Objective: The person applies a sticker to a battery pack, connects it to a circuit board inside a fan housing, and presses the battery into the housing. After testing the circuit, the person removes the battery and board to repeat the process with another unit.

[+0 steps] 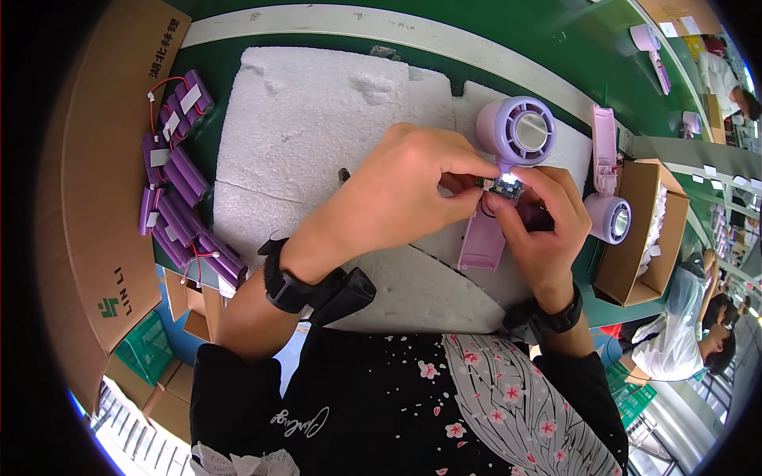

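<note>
A small circuit board with a bright light on it is pinched between my two hands. My left hand closes its thumb and forefinger on the board's left end, by a tiny pale connector. On the other end, the fingertips of my right hand are closed too. Just beyond them lies the round lilac head of a handheld fan. Its open handle shell extends toward me under my hands, which partly hide the inside. A dark rounded part beneath my right fingers is mostly covered.
White foam sheets cover the green bench. Purple battery packs with red wires lie at left, beside a tall cardboard box. At right are another lilac fan and an open carton holding white pieces. Other people sit farther right.
</note>
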### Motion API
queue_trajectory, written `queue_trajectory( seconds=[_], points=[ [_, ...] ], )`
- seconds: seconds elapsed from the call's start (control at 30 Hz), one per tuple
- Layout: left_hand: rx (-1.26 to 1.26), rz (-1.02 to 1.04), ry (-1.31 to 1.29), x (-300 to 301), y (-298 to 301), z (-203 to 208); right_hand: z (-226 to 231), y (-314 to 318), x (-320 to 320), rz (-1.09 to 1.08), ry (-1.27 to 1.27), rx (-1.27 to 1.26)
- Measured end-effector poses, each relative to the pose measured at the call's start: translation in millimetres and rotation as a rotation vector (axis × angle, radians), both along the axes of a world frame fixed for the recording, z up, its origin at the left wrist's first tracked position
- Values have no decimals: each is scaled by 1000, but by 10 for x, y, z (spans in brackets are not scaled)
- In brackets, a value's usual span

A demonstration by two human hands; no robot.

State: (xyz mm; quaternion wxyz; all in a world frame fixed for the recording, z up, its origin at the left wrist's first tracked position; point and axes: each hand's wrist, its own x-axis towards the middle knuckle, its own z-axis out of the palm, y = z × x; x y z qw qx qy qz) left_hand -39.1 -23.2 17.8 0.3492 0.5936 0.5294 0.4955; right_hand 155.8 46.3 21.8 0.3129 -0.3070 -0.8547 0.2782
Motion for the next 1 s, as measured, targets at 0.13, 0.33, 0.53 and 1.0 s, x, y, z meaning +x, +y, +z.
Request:
queue_trajectory(
  seconds=[0.13,0.33,0.53,1.0],
  points=[
    [39,12,45,13,2,-26,33,-9,-15,-30,-14,-40],
    [77,21,87,20,4,-54,43,-9,-41,-40,-18,-14],
    [73,12,134,2,2,-53,53,-31,-60,-65,-31,-13],
    [-46,50,13,206,-12,-92,48,-11,11,-53,34,-447]
  ],
)
